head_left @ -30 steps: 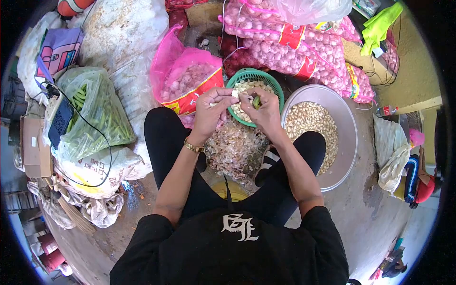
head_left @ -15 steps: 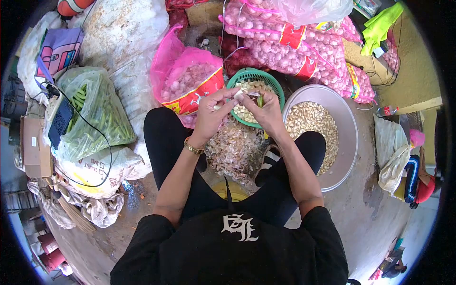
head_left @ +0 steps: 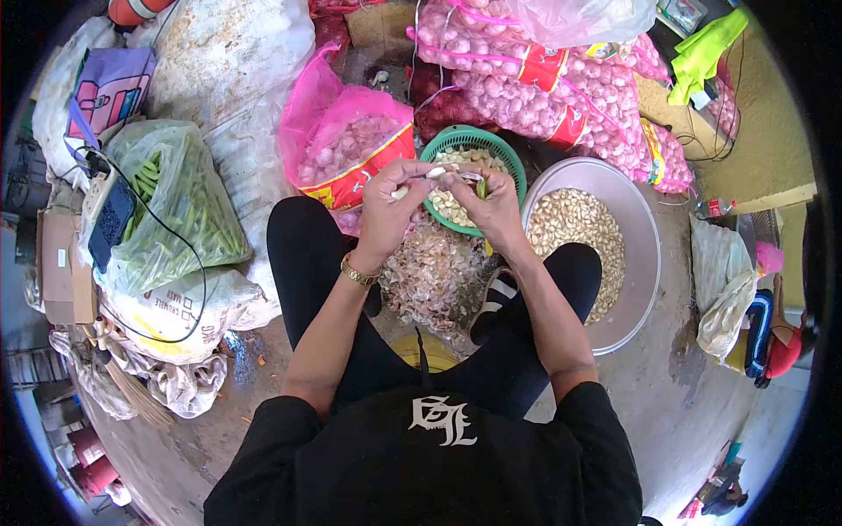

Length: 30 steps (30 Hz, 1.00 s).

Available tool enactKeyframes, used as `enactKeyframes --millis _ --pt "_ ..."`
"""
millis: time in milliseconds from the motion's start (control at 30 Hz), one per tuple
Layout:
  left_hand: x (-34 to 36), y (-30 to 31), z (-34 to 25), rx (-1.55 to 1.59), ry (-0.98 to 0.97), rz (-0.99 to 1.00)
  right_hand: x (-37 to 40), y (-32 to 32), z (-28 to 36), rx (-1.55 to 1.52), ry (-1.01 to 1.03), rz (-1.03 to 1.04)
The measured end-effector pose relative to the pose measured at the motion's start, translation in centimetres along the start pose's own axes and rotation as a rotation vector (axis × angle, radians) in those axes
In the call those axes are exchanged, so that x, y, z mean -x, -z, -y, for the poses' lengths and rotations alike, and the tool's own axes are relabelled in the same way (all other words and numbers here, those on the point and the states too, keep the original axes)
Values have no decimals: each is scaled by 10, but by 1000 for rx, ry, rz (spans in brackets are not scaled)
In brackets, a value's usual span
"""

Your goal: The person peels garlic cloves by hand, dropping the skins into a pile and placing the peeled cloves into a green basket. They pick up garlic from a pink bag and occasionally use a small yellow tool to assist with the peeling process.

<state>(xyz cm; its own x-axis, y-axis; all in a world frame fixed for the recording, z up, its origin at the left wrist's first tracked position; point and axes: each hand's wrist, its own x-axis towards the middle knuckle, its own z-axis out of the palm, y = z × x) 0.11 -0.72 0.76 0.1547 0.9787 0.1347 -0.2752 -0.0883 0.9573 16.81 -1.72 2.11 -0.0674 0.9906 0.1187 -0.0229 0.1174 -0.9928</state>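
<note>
Over the green basket (head_left: 456, 133), my left hand (head_left: 386, 210) pinches a pale garlic clove (head_left: 435, 173) between thumb and fingertips. A second whitish clove (head_left: 400, 192) shows within the same palm. My right hand (head_left: 493, 209) is closed around what looks like a small knife (head_left: 480, 187) with a green handle; its blade is partly hidden by the fingers. The right thumb and fingertips come up close to the pinched clove. Peeled garlic cloves (head_left: 449, 209) lie in the basket beneath both hands.
A wide tub (head_left: 645, 263) of unpeeled cloves stands right of my knees. Garlic skins (head_left: 430, 272) are heaped between my feet. An opened pink mesh sack (head_left: 346, 145) of garlic lies left of the basket, with full sacks (head_left: 544, 96) behind. Bagged green vegetables (head_left: 180, 210) sit at left.
The pinched clove shows more plainly between the left fingertips, and the left fingers have shifted slightly. The right hand is nearly where it was.
</note>
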Motion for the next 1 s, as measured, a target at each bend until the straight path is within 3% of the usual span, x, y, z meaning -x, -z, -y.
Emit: enactKeyframes --millis 100,333,400,433,500,933,1000 --pt "5 1 -9 -237 -91 17 0 0 3 -3 -51 -7" --pt "5 -6 -8 -148 -152 -41 1 0 11 -256 -292 22" --pt "7 -5 -12 -251 -112 -22 1 0 11 -440 -397 29" --pt "7 -5 -12 -251 -112 -21 1 -1 12 -440 -397 29" --pt "7 -6 -12 -492 -290 -30 2 -3 14 -483 -421 26" --pt "9 -4 -10 -718 -481 5 -2 -6 5 -553 -447 22" --pt "7 -3 -9 -752 -591 3 -3 -6 3 -533 -463 5"
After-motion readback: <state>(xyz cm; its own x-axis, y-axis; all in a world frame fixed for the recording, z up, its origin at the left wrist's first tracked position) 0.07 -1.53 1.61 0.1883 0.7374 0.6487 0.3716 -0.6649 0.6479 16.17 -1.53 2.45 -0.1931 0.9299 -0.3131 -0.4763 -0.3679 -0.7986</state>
